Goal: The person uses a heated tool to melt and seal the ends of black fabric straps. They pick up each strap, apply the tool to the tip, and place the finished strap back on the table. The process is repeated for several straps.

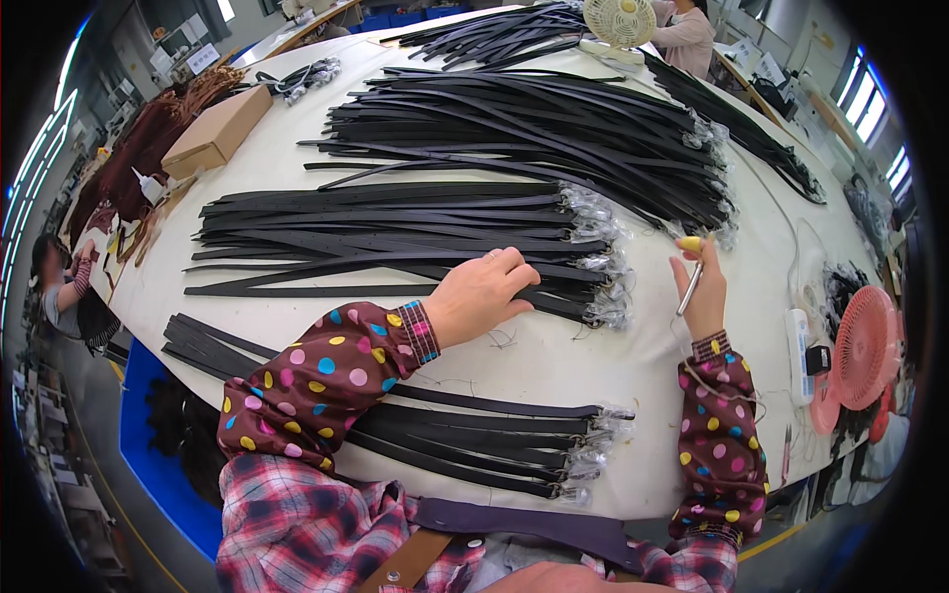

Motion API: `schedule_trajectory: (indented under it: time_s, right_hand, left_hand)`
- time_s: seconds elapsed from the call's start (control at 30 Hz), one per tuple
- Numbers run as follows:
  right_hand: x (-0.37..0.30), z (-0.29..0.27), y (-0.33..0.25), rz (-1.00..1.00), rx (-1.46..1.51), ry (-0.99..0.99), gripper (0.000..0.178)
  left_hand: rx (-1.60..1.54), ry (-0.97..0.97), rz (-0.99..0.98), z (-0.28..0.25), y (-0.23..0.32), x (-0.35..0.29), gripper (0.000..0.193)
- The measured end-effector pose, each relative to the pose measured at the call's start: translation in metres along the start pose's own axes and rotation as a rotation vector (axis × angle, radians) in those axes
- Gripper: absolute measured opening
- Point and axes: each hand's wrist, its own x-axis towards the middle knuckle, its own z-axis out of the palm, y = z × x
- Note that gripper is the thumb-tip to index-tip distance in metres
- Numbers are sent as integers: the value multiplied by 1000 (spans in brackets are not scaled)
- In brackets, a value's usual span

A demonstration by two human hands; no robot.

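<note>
Over the middle pile of black leather belts (395, 232), my left hand (484, 296) has its fingers curled at the near edge of the pile. It appears to pinch one belt near its buckle end, though the fingertips are partly hidden. My right hand (706, 296) is raised to the right of that pile, its fingers closed on a slim silver pen-like tool (691, 287) that points down and to the left. A yellow cover (689, 243) sits on a fingertip. The belts' buckles (603, 257) are wrapped in clear plastic. Another row of belts (465, 435) lies nearer me.
Larger belt piles (514, 128) lie farther back on the white table (662, 435). A cardboard box (217, 130) stands at left, a blue bin (148, 435) below it. Right are a pink basket (865, 346) and a white power strip (799, 356). A fan (620, 20) and co-workers appear beyond.
</note>
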Motion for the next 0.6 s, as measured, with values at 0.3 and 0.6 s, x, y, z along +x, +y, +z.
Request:
schedule_trajectory:
  time_s: [0.3, 0.6]
  right_hand:
    - [-73, -13, -71, -179, 52, -323, 33]
    - [-75, -13, -66, -110, 68, -247, 26]
  left_hand:
    - [288, -16, 153, 17, 1, 2, 24]
    - [299, 90, 172, 11, 24, -11, 10]
